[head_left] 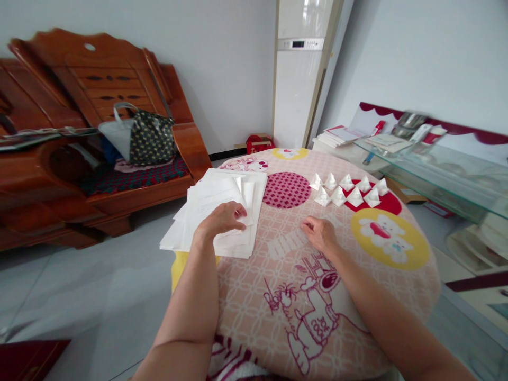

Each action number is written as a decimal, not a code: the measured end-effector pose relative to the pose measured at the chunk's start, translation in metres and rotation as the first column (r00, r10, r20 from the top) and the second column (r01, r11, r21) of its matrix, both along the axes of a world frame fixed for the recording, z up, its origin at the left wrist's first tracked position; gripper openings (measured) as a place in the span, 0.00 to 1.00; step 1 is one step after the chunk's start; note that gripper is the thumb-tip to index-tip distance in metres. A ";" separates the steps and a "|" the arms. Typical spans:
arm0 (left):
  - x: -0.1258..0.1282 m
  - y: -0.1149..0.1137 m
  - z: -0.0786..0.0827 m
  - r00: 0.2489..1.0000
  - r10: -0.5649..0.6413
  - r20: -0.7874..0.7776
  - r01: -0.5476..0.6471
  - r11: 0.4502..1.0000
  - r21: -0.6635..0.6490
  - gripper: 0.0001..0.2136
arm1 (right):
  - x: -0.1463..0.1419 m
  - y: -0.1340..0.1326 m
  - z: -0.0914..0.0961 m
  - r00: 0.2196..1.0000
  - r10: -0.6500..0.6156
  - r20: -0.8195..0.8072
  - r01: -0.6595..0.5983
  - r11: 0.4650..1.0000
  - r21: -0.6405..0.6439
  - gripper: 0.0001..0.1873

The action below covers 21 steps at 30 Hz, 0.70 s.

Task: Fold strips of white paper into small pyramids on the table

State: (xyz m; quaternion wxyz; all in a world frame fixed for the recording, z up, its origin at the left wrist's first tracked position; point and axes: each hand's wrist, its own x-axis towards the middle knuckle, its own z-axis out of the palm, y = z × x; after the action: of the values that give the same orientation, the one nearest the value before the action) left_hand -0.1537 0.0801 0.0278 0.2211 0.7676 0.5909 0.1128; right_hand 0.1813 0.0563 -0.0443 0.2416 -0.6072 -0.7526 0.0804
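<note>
My left hand (224, 218) is over the right part of a stack of white paper sheets (214, 198), its fingers curved and the thumb apart from them. Near its fingertips, one upper sheet has a raised, curled edge; whether the fingers touch it I cannot tell. My right hand (320, 234) rests on the patterned tablecloth (254, 291) right of the stack, fingers curled in and nothing visible in them. Beyond it, several small folded white paper pyramids (338, 196) stand in two rows, partly over a red circle on the cloth.
The round table's edge curves away at the right. Beside it is a glass-topped stand (436, 169) with papers, metal bowls (410, 124) and a cup (434, 135). A wooden sofa (115, 69) with a dotted bag (153, 138) is at left; a tall white cabinet unit (297, 90) stands behind.
</note>
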 end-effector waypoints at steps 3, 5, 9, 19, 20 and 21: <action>0.001 0.001 -0.001 1.000 -0.016 -0.019 0.017 0.999 0.049 0.19 | -0.001 0.003 0.002 1.000 0.010 -0.005 -0.010 1.000 -0.002 0.10; 0.002 0.002 -0.003 0.999 -0.006 -0.031 0.008 0.998 0.066 0.18 | -0.001 0.004 0.005 1.000 0.018 -0.001 -0.018 1.000 -0.012 0.09; 0.003 0.006 -0.006 1.000 0.025 0.007 -0.025 0.995 0.094 0.14 | -0.001 0.001 0.012 0.999 0.043 -0.001 -0.043 0.998 -0.048 0.05; -0.024 -0.020 -0.017 0.983 0.046 0.177 -0.072 0.987 0.142 0.19 | 0.008 -0.027 0.003 0.985 0.068 -0.160 -0.053 0.994 0.092 0.08; -0.026 -0.021 -0.019 0.982 0.042 0.185 -0.071 0.986 0.153 0.19 | 0.008 -0.027 0.002 0.983 0.069 -0.173 -0.050 0.993 0.109 0.08; -0.027 -0.021 -0.020 0.982 0.040 0.184 -0.072 0.983 0.167 0.18 | 0.008 -0.027 0.001 0.981 0.067 -0.182 -0.045 0.992 0.119 0.09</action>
State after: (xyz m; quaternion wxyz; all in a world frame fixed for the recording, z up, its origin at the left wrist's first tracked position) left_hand -0.1807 0.0588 0.0075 0.2025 0.7536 0.5780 0.2387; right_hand 0.1892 0.0291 -0.0431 0.3427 -0.5608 -0.7470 0.1002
